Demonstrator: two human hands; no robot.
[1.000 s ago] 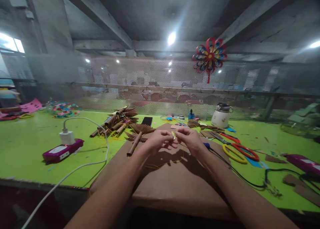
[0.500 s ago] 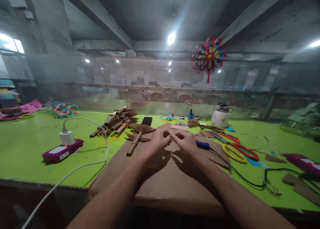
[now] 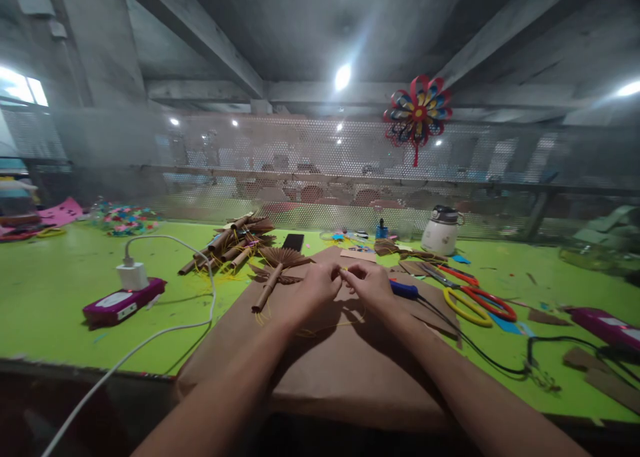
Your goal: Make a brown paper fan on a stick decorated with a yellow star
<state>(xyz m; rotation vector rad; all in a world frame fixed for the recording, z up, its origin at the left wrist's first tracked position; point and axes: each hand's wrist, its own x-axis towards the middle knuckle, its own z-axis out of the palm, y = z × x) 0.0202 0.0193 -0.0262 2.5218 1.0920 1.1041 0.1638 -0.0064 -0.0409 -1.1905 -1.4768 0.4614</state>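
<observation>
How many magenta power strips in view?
2. Left magenta power strip: on the left of the green table, white charger on top. Right magenta power strip: at the far right, running out of frame. Others could be hidden.

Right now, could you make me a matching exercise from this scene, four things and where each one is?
1. right hand
2. flask
3. white plug
4. flower ornament

A. on a purple block
B. higher than everything on the table
C. fingertips close to those of the left hand
D. upright near the mesh screen

Pairs: 1-C, 2-D, 3-A, 4-B
</observation>
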